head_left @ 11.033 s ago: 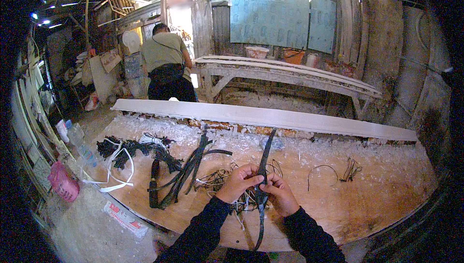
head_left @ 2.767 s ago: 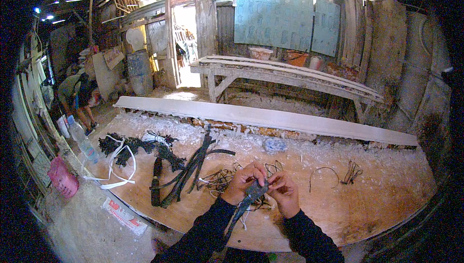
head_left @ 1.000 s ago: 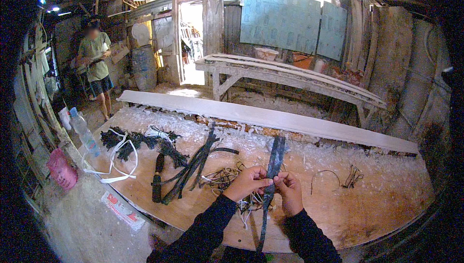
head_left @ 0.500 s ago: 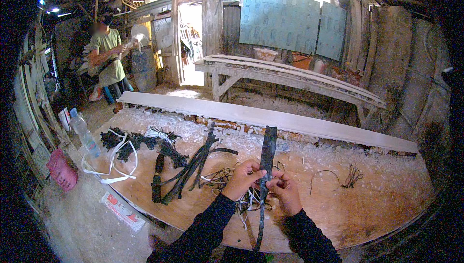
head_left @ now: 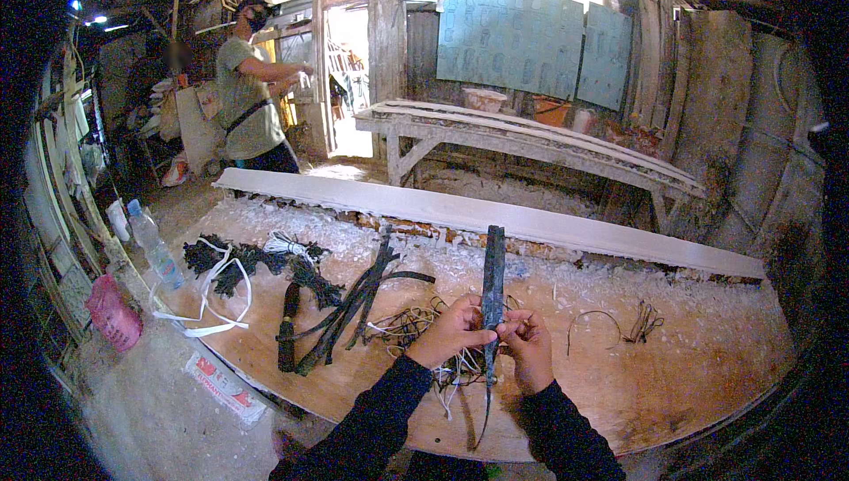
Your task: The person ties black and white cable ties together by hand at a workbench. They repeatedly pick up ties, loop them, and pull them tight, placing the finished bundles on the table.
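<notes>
A long black strip, rubber-like (head_left: pixel 493 273), stands nearly upright between my hands; its wide end points away from me and a thin tail curls down toward the board's near edge. My left hand (head_left: pixel 448 337) pinches it from the left, thumb lying across its front. From the right, my right hand (head_left: pixel 527 348) pinches the same strip at about the same height, where it narrows. Beneath both hands lies a tangle of thin black and white cords (head_left: pixel 457 373), partly covered by my fingers. Left of them rest several loose black strips (head_left: pixel 358 300) and a dark, slender handled tool (head_left: pixel 287 331).
The plywood board (head_left: pixel 654 384) carries pale flakes along a long white beam (head_left: pixel 478 217). Dark bundles (head_left: pixel 252 257), a white strap (head_left: pixel 205 304) and a small wire-like coil (head_left: pixel 648 324) lie there. A bottle (head_left: pixel 152 242) stands left. A person (head_left: pixel 252 101) stands behind, near a bench (head_left: pixel 531 132).
The strip has turned slightly in my fingers and its tail looks thinner. My hands have barely shifted. In the background, the person in the olive shirt appears farther right, forearms stretched forward.
</notes>
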A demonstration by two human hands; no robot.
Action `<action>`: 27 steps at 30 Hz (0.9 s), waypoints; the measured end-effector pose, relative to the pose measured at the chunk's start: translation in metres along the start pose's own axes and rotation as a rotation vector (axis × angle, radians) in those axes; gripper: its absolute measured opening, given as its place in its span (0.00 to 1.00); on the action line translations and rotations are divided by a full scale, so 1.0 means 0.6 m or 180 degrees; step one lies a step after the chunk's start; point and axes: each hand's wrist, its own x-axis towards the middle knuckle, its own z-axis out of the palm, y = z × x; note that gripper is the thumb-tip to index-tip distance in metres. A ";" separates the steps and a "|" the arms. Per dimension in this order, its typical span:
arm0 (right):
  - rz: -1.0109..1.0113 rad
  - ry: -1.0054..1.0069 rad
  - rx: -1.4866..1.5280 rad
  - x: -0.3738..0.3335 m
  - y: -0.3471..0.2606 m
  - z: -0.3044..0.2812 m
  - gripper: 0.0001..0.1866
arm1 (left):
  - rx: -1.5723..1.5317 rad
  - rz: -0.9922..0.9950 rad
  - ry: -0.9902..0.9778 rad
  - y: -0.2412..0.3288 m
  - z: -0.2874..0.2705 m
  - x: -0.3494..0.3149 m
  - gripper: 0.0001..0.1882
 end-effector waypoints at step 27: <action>0.0725 -0.0557 0.0351 -0.009 -0.018 0.006 0.10 | 0.0431 -0.0222 0.0697 0.010 0.003 -0.005 0.05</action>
